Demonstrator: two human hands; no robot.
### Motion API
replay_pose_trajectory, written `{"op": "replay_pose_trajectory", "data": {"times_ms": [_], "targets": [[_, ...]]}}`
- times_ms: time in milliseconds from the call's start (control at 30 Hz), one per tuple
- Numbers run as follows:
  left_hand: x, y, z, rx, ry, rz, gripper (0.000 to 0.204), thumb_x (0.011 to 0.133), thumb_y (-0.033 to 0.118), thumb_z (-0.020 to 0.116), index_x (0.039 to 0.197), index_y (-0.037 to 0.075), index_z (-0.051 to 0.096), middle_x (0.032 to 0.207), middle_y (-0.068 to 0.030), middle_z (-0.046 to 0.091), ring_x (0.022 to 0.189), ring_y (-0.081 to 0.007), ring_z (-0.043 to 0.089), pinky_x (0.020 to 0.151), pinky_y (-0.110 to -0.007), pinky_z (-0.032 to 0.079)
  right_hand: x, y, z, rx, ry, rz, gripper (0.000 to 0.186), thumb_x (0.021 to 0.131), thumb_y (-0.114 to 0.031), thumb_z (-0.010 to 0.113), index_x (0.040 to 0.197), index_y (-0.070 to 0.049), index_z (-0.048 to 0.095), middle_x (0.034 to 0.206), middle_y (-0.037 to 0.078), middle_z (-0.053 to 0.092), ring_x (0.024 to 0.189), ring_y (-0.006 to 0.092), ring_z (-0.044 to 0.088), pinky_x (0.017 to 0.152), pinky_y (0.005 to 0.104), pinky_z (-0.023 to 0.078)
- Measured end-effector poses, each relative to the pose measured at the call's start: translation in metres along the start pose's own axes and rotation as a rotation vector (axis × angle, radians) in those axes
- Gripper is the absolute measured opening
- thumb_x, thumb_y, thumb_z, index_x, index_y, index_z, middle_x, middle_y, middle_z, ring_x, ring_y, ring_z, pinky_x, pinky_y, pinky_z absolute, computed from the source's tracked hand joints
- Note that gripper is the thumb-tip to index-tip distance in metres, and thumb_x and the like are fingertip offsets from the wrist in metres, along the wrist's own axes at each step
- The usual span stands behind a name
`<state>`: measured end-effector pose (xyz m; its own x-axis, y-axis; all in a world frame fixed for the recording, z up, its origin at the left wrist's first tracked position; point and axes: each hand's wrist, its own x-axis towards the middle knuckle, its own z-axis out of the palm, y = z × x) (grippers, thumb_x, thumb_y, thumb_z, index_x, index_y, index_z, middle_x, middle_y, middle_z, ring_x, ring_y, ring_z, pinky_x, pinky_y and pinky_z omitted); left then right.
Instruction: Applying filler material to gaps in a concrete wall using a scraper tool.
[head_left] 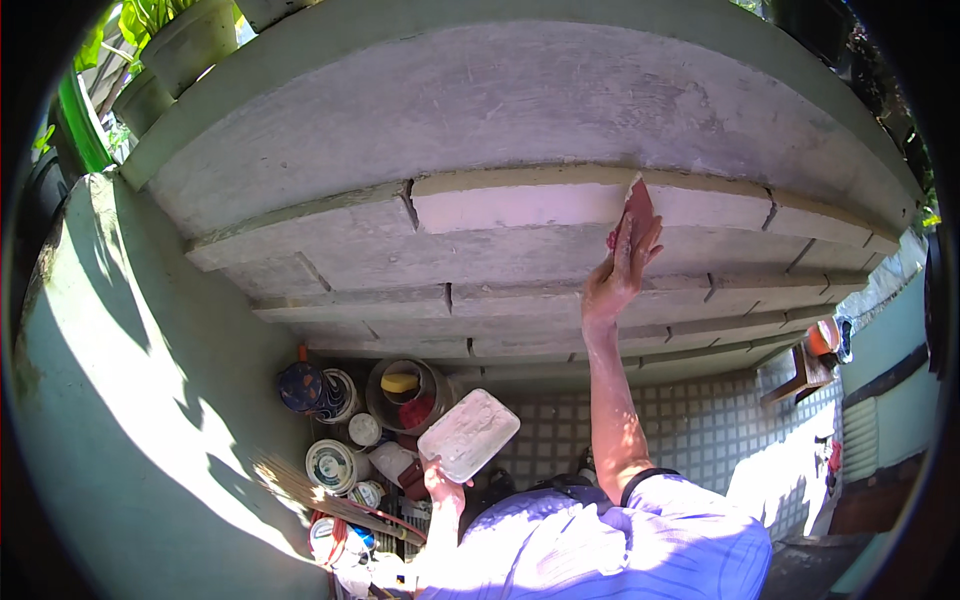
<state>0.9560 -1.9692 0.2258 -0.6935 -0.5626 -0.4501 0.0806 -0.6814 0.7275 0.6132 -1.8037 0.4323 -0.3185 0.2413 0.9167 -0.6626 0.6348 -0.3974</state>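
Observation:
Reaching up and ahead, my right hand [612, 282] grips a reddish flat scraper [640, 200], its fingers lying along the blade. The scraper's tip touches the upper edge of a raised band [520, 205] on the wall. A smooth pale coat covers the middle of this band, between two dark vertical gaps. Lower down, my left hand [440, 483] holds a whitish rectangular tub [470, 436] by its near left edge. White smears cover the tub; how much it contains is hard to make out. White residue also marks my right hand and forearm.
Paint buckets [332, 466], a basin [382, 370] with a yellow sponge [400, 384], and a bundle of thin sticks [320, 492] crowd the floor at left. A green side wall [150, 400] stands beyond them. Potted plants [190, 45] line the top left; a wooden stool [800, 375] stands right.

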Motion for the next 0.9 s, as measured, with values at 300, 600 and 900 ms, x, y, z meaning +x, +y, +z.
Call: {"op": "replay_pose_trajectory", "data": {"times_ms": [300, 600, 900], "targets": [[0.002, -0.006, 0.0, 0.002, -0.051, 0.029, 0.05, 0.084, 0.045, 0.052, 0.121, 0.012, 0.053, 0.109, -0.0044, 0.068, 0.088, -0.0233, 0.069, 0.043, -0.034, 0.047, -0.089, -0.099, 0.022, 0.582, -0.655, -0.029, 0.08, 0.064, 0.024, 0.048, 0.137, -0.008, 0.052, 0.141, 0.02, 0.049, 0.135, 0.0394, 0.041, 0.115, 0.0504, 0.031], [-0.006, -0.008, -0.015, -0.087, 0.089, 0.044, 0.046, 0.085, 0.043, 0.049, 0.117, 0.011, 0.054, 0.102, -0.0046, 0.068, 0.079, -0.0229, 0.067, 0.04, -0.032, 0.042, 0.04, 0.03, -0.064, 0.009, 0.132, 0.034, 0.067, 0.079, 0.024, 0.039, 0.136, -0.008, 0.054, 0.143, 0.016, 0.048, 0.133, 0.0331, 0.046, 0.117, 0.0488, 0.027], [-0.026, -0.024, 0.041, -0.064, 0.101, 0.055, 0.046, 0.084, 0.041, 0.05, 0.12, 0.013, 0.053, 0.107, -0.0019, 0.067, 0.085, -0.0213, 0.067, 0.042, -0.032, 0.041, -0.025, 0.008, -0.013, 0.096, -0.229, 0.077, 0.073, 0.07, 0.02, 0.048, 0.136, -0.011, 0.055, 0.14, 0.022, 0.048, 0.133, 0.0403, 0.042, 0.112, 0.0491, 0.036]]}}
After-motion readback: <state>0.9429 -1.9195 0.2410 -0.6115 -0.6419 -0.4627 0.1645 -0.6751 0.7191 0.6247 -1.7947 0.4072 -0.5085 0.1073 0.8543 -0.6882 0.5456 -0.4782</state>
